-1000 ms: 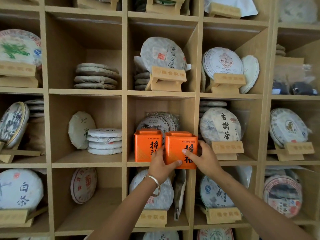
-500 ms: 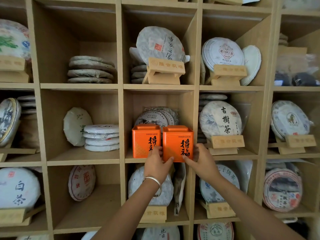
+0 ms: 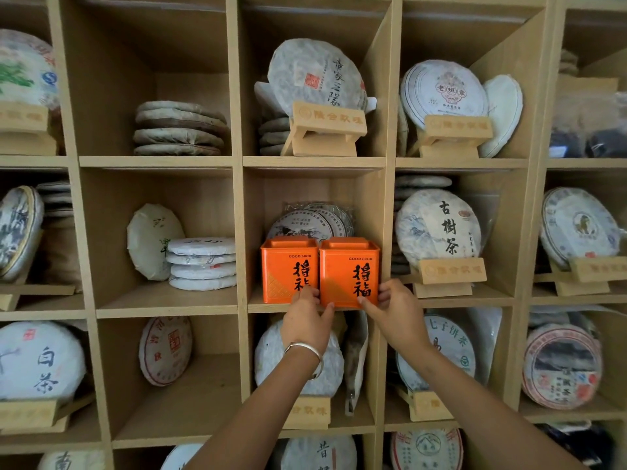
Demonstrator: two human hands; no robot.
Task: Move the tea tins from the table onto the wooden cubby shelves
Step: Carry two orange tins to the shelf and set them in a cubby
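Two orange square tea tins with black characters stand side by side in the middle cubby of the wooden shelves (image 3: 268, 308). The left tin (image 3: 286, 266) is touching the right tin (image 3: 349, 269), which sits against the cubby's right wall. My left hand (image 3: 307, 322) holds the right tin's lower left corner, thumb on its front, fingertips lying over the left tin's lower corner. My right hand (image 3: 395, 310) pinches the right tin's lower right corner, thumb on the front and fingers round the side. Wrapped tea cakes (image 3: 307, 223) stand behind the tins.
Every cubby around holds paper-wrapped round tea cakes, some stacked flat (image 3: 202, 262), some upright on wooden stands (image 3: 448, 271). The cubby to the left has bare floor in front of its stack. A silver bangle (image 3: 305, 347) is on my left wrist.
The right tin has gone from the cubby's front edge, turned slightly, to square and deeper inside, flush beside the left tin. Both hands slid down to its lower corners.
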